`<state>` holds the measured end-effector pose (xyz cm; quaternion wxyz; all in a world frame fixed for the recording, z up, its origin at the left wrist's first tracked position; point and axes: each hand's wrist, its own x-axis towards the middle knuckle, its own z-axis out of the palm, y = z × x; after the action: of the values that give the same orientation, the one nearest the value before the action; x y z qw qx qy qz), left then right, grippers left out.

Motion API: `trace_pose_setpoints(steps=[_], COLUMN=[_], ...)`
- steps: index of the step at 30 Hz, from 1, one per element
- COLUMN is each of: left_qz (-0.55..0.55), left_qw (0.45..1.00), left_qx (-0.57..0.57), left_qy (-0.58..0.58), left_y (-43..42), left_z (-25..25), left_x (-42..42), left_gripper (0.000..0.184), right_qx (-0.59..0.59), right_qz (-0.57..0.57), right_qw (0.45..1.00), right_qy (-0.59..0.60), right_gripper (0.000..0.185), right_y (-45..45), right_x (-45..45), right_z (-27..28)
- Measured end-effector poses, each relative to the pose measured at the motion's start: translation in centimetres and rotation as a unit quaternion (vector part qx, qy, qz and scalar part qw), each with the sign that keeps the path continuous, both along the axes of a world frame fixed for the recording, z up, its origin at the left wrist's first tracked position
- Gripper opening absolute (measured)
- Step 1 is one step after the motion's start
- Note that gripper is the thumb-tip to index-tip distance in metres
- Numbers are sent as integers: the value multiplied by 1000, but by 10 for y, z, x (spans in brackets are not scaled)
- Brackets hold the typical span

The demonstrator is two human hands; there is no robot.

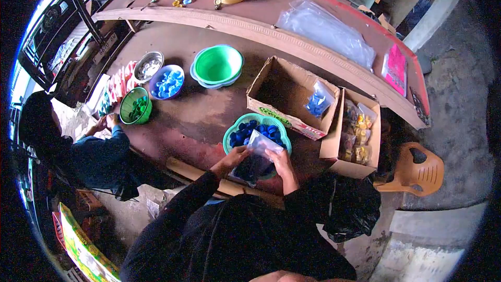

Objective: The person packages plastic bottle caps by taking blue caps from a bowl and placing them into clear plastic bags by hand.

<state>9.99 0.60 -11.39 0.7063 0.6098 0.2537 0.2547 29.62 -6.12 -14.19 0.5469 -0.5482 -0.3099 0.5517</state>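
Note:
Both my hands hold a clear plastic bag (259,142) over the near edge of a light green basket (286,124). My left hand (233,160) has its fingers closed on the bag's left side. On the opposite side, my right hand (282,164) grips it between thumb and fingers. Dark blue bottle caps (245,131) fill the basket behind the bag. The lower part of the bag hangs below my hands and looks dark; whether caps are inside I cannot tell.
Past the basket stands an open cardboard box (284,117) with a bag of blue caps (318,99). A second box (334,141) on the right holds bagged yellow caps. Several bowls, including a green bowl (219,64), stand left. A co-worker's sleeve (102,154) is at far left.

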Motion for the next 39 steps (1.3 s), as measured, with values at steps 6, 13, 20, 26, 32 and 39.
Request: trace_pose_setpoints(steps=[6,13,20,26,32,39], left_qz=[75,76,57,61,-19,36], left_qw=[989,996,989,986,983,988], left_qx=[-75,-50,-136,-157,-145,-145], left_qy=[107,20,-8,-18,-115,-46], left_y=[32,49,62,64,67,60], left_z=[5,-33,-12,-8,-33,-22], left_x=[17,12,8,2,-2,3], left_gripper=[31,13,17,17,17,13], right_qx=[18,23,43,113,168,219], right_qz=[50,72,23,-15,4,49], right_qw=[997,997,999,993,950,920], right_qy=[-56,-18,-10,-28,-263,-322], right_gripper=[25,41,40,28,21,28], right_y=[13,20,18,15,11,12], right_x=[2,7,11,7,4,11], right_z=[32,8,17,7,21,18])
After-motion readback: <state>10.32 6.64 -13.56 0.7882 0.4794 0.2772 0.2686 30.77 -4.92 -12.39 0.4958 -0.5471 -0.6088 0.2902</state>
